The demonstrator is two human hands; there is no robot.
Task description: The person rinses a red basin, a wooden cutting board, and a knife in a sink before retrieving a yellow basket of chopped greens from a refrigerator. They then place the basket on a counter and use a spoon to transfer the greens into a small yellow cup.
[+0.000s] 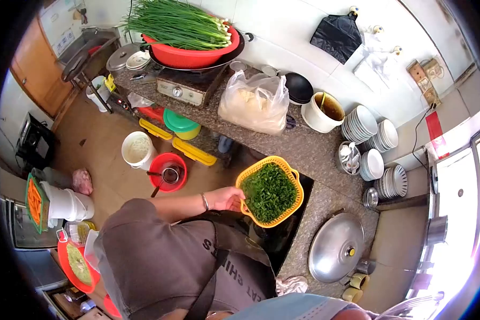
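My left hand [226, 199], with a bracelet at the wrist, grips the near left rim of a yellow plastic basket [294, 209]. Chopped green leaves [269, 193] fill the basket. It is held over a dark recess in front of the stone counter, and what supports its far side I cannot make out. My right hand is out of view.
On the counter [289, 143] stand a red basin [192, 55] of green onions, a plastic bag [255, 104], a white bucket [323, 113] of brown liquid and stacked plates [360, 125]. A large metal lid [336, 247] lies at right. A red bucket [180, 166] is on the floor.
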